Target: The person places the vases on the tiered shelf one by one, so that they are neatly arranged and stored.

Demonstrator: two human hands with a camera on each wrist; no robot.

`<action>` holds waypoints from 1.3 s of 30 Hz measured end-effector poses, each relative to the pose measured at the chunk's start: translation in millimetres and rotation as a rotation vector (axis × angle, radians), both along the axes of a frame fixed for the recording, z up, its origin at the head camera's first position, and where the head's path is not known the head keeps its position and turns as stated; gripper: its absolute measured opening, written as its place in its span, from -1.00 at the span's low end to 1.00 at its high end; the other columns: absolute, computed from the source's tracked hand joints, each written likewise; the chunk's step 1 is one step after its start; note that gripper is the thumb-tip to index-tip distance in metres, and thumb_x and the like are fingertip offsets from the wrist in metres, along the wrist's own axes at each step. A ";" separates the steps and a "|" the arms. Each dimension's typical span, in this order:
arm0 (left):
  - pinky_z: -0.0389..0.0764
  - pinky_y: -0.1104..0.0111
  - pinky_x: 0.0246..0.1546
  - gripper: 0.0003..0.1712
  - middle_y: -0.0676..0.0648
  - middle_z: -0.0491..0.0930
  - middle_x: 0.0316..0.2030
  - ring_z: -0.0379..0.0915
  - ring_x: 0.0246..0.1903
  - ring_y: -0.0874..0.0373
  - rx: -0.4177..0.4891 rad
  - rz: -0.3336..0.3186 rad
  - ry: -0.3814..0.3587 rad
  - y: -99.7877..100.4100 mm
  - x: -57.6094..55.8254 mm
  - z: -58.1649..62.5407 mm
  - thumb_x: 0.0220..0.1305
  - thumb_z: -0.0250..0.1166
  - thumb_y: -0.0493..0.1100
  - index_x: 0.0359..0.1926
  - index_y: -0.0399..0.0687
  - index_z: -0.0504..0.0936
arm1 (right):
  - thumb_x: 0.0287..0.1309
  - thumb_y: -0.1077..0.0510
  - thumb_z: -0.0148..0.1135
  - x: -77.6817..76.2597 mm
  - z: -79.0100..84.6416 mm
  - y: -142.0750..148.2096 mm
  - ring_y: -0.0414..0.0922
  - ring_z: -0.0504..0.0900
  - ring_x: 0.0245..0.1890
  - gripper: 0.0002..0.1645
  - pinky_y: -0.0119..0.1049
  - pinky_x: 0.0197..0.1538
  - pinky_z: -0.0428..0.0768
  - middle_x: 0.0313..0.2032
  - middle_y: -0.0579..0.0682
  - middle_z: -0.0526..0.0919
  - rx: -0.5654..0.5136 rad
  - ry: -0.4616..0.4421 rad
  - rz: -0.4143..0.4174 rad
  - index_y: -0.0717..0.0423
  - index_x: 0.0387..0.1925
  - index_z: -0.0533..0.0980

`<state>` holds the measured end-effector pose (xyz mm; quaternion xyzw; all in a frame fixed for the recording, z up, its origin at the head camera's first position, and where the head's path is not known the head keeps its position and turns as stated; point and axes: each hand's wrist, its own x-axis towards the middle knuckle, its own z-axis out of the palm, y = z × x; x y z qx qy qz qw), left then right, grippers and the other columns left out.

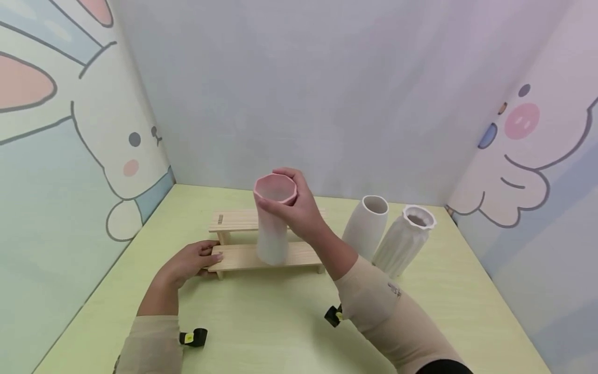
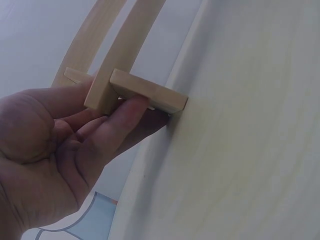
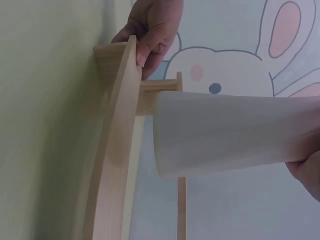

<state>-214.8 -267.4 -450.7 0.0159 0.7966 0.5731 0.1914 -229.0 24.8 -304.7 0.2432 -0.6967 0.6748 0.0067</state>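
My right hand [image 1: 306,210] grips a faceted vase [image 1: 272,236], pink at the rim and fading to white below, with fingers and thumb around its top. Upright, the vase hangs over the lower step of a two-step wooden stand [image 1: 240,256]. A narrow gap shows between the vase's base [image 3: 165,135] and that step [image 3: 117,145] in the right wrist view. At the stand's left end, my left hand [image 1: 189,261] holds the lower step, its thumb on top. Close up in the left wrist view, the fingers of the left hand [image 2: 75,145] curl around the step's end and leg [image 2: 147,90].
Right of the stand stand a smooth white vase [image 1: 364,226] and a ribbed white vase with a wavy rim [image 1: 404,241], close together. Everything is on a pale yellow-green table [image 1: 261,322], with walls bearing cartoon animals on both sides and a plain wall [image 1: 303,93] behind.
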 end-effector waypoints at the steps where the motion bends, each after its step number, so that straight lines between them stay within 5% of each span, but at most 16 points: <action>1: 0.72 0.18 -0.12 -0.16 -0.39 0.41 0.26 0.61 -0.04 0.03 0.002 0.000 -0.001 -0.3 0.0 0.5 0.37 0.26 0.01 0.46 -0.31 0.13 | -0.03 -0.07 0.51 -0.9 1.0 -4.2 -0.01 0.60 -0.01 -0.19 -0.08 -0.09 0.70 0.09 0.00 0.51 0.000 0.002 0.006 -0.21 0.24 0.30; 9: 0.72 0.16 -0.10 -0.20 -0.35 0.46 0.23 0.62 -0.06 0.04 0.014 -0.006 0.010 -1.0 1.6 2.3 0.39 0.24 -0.01 0.45 -0.31 0.15 | 0.00 -0.03 0.49 -5.3 4.3 -32.8 -0.04 0.59 0.00 -0.20 -0.12 -0.09 0.71 0.10 0.00 0.49 -0.004 -0.004 0.043 -0.21 0.25 0.28; 39: 0.71 0.14 -0.08 -0.25 -0.30 0.45 0.24 0.58 -0.02 0.01 0.009 -0.003 0.020 -0.6 1.3 1.1 0.38 0.24 0.01 0.44 -0.22 0.22 | -0.03 -0.03 0.54 -16.8 -34.2 -71.7 -0.16 0.57 0.01 -0.13 -0.22 -0.08 0.70 0.10 -0.11 0.48 0.022 -0.027 0.044 -0.27 0.26 0.25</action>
